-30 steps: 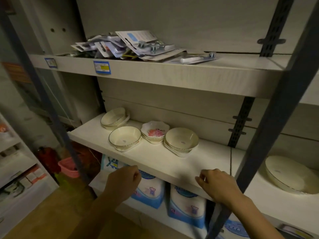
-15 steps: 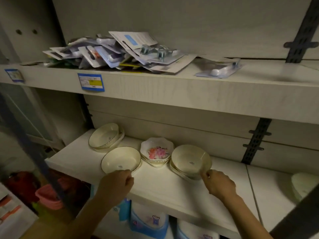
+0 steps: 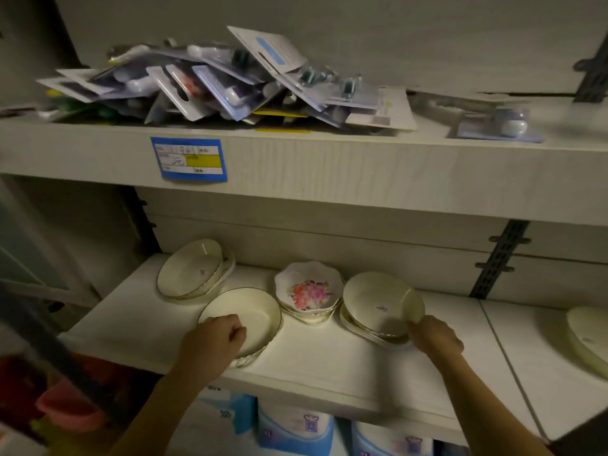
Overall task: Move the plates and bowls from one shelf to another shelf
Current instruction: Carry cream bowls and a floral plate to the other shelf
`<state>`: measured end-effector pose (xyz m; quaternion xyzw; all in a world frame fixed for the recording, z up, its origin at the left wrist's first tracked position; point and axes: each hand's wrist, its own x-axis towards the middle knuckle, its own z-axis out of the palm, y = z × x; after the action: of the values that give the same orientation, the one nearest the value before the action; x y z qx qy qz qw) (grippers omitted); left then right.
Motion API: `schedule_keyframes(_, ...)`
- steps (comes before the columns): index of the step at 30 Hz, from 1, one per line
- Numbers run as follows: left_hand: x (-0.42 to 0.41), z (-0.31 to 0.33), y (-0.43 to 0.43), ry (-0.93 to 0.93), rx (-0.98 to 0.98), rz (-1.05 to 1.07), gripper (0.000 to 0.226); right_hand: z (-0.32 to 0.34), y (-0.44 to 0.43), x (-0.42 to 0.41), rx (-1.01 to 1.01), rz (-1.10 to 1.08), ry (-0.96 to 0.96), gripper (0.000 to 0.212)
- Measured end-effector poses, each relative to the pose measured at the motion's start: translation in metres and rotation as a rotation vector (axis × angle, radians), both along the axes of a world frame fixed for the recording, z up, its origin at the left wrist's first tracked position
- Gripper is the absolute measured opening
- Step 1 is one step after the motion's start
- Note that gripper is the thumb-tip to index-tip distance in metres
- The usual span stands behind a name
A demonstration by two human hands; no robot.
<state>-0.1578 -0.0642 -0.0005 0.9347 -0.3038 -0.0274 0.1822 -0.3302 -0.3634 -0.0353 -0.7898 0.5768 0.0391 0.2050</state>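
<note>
Gripping the near rim of the single bowl (image 3: 250, 311) with the left hand (image 3: 215, 339), fingers curled, down at seven o'clock from the flowered bowl (image 3: 307, 291) on the middle shelf (image 3: 329, 366). Pinching the right edge of the stacked bowls (image 3: 378, 301) at four o'clock with the right hand (image 3: 434, 335). Out at ten o'clock, another stack (image 3: 190, 269); far off at three, a plate (image 3: 589, 337). Up at twelve, a heap of packets (image 3: 230, 83).
</note>
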Motion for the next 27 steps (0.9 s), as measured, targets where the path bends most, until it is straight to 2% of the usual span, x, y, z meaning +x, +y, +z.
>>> schedule_keyframes(2,0.010,0.001,0.006,0.003,0.025,-0.005,0.034,0.005,0.002,0.002,0.061,-0.049,-0.047,0.037)
schedule_keyframes(5,0.027,-0.002,0.018,0.009,0.082,0.021,0.038,0.019,0.009,-0.001,0.036,-0.051,-0.081,0.046)
schedule_keyframes(7,0.040,-0.005,0.024,0.000,0.130,0.068,0.029,0.025,0.016,-0.007,0.001,-0.033,-0.096,0.045)
schedule_keyframes(11,0.060,-0.016,0.030,0.038,0.286,0.180,0.051,0.034,0.037,-0.021,-0.035,-0.030,-0.177,0.040)
schedule_keyframes(14,0.074,-0.027,0.034,0.143,0.334,0.125,0.052,0.040,0.056,-0.028,-0.054,-0.042,-0.218,0.030)
schedule_keyframes(20,0.096,-0.044,0.037,0.431,0.186,0.103,0.021,0.039,0.088,-0.039,-0.093,-0.042,-0.265,0.037)
schedule_keyframes(24,0.101,-0.049,0.038,0.559,-0.011,0.141,0.029,0.037,0.106,-0.043,-0.092,-0.107,-0.263,0.039)
schedule_keyframes(27,0.100,-0.042,0.040,0.559,-0.157,0.117,0.035,0.037,0.119,-0.046,-0.087,-0.146,-0.317,0.038)
